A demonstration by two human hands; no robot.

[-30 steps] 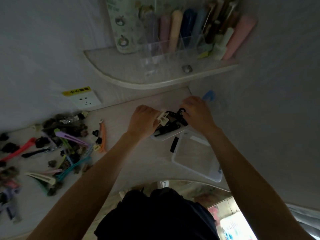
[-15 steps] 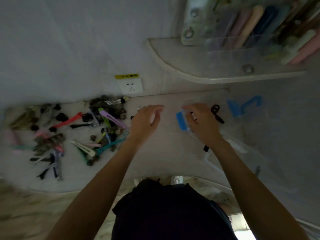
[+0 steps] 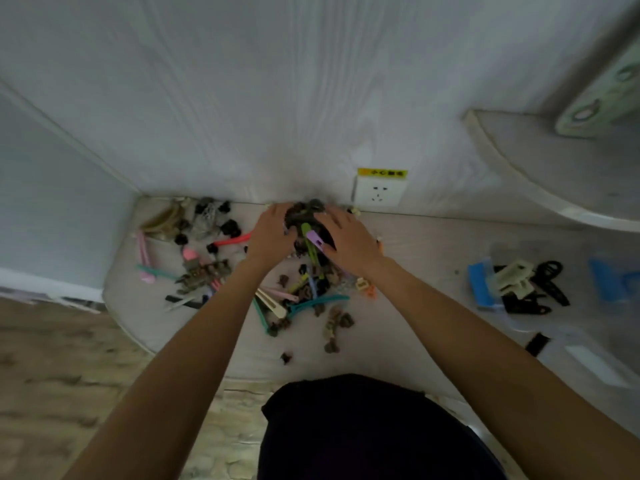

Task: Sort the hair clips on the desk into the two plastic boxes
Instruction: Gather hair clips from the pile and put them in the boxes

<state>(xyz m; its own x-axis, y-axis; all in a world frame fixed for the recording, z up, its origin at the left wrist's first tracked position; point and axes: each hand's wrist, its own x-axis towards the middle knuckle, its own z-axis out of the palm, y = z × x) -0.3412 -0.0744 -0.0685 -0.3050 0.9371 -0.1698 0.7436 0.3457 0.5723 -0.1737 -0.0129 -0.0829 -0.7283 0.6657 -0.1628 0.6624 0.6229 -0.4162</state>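
Left hand [image 3: 272, 230] and right hand [image 3: 349, 237] on a pile of hair clips [image 3: 308, 271] on the desk [image 3: 415, 323], maybe scooping them, box [image 3: 512, 289] of clips well apart on the right

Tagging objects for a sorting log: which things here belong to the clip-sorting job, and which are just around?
Job:
hair clips
box with clips
second box
left hand
right hand

Just around:
wall socket
corner shelf

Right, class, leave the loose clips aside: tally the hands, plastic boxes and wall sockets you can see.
Hands: 2, left hand and right hand
Plastic boxes: 2, farther box and nearer box
Wall socket: 1
Total: 5
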